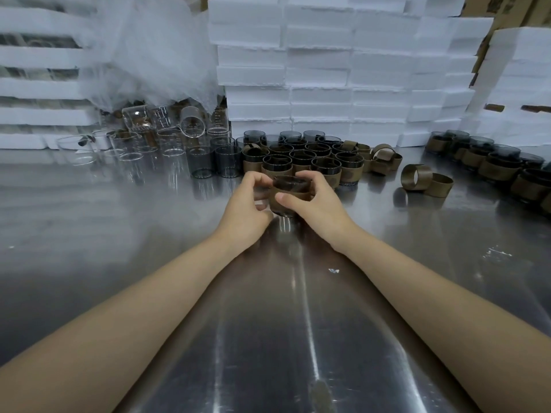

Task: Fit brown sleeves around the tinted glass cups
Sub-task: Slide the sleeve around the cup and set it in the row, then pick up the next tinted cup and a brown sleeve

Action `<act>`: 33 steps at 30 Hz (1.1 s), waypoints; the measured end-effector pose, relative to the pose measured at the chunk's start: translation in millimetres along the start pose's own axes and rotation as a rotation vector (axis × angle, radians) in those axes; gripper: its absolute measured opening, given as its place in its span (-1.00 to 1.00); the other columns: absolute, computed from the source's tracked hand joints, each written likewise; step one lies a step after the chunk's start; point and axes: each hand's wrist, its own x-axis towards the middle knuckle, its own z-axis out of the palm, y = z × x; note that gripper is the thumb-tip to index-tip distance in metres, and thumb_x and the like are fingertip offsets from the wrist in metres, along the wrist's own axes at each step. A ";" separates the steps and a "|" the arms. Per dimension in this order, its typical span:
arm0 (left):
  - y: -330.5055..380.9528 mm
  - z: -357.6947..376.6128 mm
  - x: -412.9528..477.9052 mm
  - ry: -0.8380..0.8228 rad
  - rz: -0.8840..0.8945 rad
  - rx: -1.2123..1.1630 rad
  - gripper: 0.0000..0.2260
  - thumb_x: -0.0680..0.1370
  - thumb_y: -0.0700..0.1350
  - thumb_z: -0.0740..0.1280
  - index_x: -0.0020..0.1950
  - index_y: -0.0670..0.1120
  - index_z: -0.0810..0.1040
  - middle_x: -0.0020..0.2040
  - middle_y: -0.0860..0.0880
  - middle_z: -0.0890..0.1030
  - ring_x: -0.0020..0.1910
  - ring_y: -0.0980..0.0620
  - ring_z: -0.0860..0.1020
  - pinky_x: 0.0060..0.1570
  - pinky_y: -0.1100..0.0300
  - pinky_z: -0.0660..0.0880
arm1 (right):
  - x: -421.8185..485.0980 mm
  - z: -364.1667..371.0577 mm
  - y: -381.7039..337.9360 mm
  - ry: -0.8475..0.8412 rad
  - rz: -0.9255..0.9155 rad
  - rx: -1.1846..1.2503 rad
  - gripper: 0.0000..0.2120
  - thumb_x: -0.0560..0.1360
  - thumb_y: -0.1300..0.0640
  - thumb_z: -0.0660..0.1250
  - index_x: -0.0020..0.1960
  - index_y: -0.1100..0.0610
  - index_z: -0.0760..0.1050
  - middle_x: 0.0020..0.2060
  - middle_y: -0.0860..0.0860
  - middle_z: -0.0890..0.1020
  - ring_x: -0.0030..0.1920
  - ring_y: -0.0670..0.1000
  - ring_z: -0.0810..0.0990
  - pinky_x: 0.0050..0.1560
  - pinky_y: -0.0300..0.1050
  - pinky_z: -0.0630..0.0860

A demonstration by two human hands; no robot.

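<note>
Head view is showing a steel table (119, 263) with white foam blocks (328, 70) stacking behind it. Sleeved cups (301, 156) are crowding mid-table. Just in front of them, the left hand (246, 201) and right hand (319, 201) are both curling around one tinted glass cup (287, 183), fingers gripping the brown sleeve (293, 192) encircling it.

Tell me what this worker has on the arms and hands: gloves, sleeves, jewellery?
Nothing that shows. The left hand and right hand are ungloved, and the right thumbnail looks short and plain. The left forearm and right forearm are bare as far as the picture's edge, so no sleeve is in view. No watch, bracelet or ring is visible.
</note>
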 end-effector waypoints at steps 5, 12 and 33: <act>-4.5 -1.9 2.1 0.033 -0.087 0.161 -0.63 0.45 -0.47 0.19 0.06 -0.04 0.49 0.00 0.14 0.49 0.14 0.13 0.46 0.18 0.25 0.43 | 2.5 -5.6 5.0 0.069 -0.120 -0.292 -0.34 0.37 0.03 0.54 0.36 0.09 0.33 0.10 -0.09 0.50 0.13 -0.12 0.46 0.13 -0.30 0.34; -10.1 -2.8 4.2 -0.006 -0.072 0.449 -0.80 0.54 -0.28 0.26 0.08 -0.02 0.52 0.12 0.03 0.42 0.11 0.03 0.47 -0.03 0.38 0.28 | 1.8 -12.0 2.3 0.146 -0.290 -0.513 -0.62 0.48 0.26 0.39 0.28 0.12 0.51 0.34 0.06 0.40 0.40 0.06 0.32 0.42 0.01 0.25; -53.7 -33.5 103.9 0.186 -0.024 1.145 -0.65 0.66 -0.08 0.15 0.42 -0.15 0.28 0.13 -0.27 0.55 0.11 -0.29 0.50 -0.15 -0.08 0.38 | 9.1 -9.8 15.9 -0.095 -0.167 -0.689 -0.58 0.52 0.18 0.25 0.38 0.10 0.43 0.24 0.08 0.42 0.23 0.12 0.43 0.25 0.04 0.42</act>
